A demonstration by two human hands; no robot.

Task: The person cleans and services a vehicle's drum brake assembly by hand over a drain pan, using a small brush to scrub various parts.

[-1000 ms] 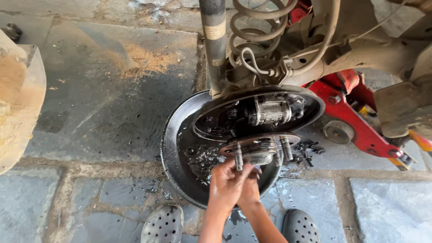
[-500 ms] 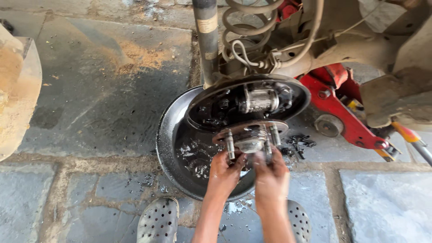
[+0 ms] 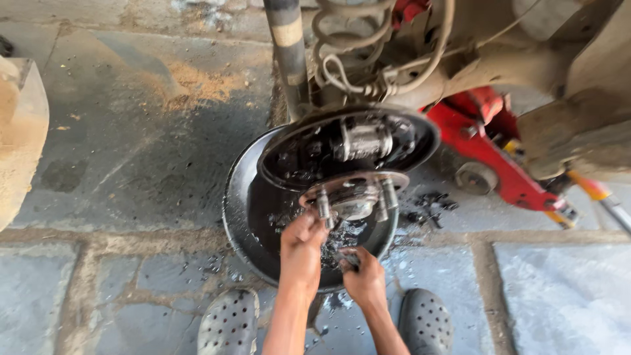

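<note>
Two grey perforated clogs (image 3: 229, 322) are sitting at the bottom edge on the stone paving (image 3: 131, 276), one either side of the forearms.

Left hand (image 3: 301, 253) is reaching up, fingers curling around the lower rim of the wheel hub (image 3: 351, 197) beside one of its studs. Grip looks closed on the hub edge.

Right hand (image 3: 365, 279) is sitting lower and just to the right, fingers pinching a small dark metal piece (image 3: 348, 258); what kind of part it is cannot be told.

Both hands are working over a round black pan (image 3: 246, 210), which is lying on the paving directly under the hub and holding dark wet grime and bits.

Above the hub, the brake backing plate (image 3: 289, 158) is tilting toward the camera, with a metal wheel cylinder (image 3: 363, 138) showing in its upper part.

Further up, a coil spring (image 3: 342, 39) and a shock absorber tube (image 3: 286, 46) are rising out of frame.

To the right, a red floor jack (image 3: 506, 164) is standing under the car body, well apart from the hands.
</note>
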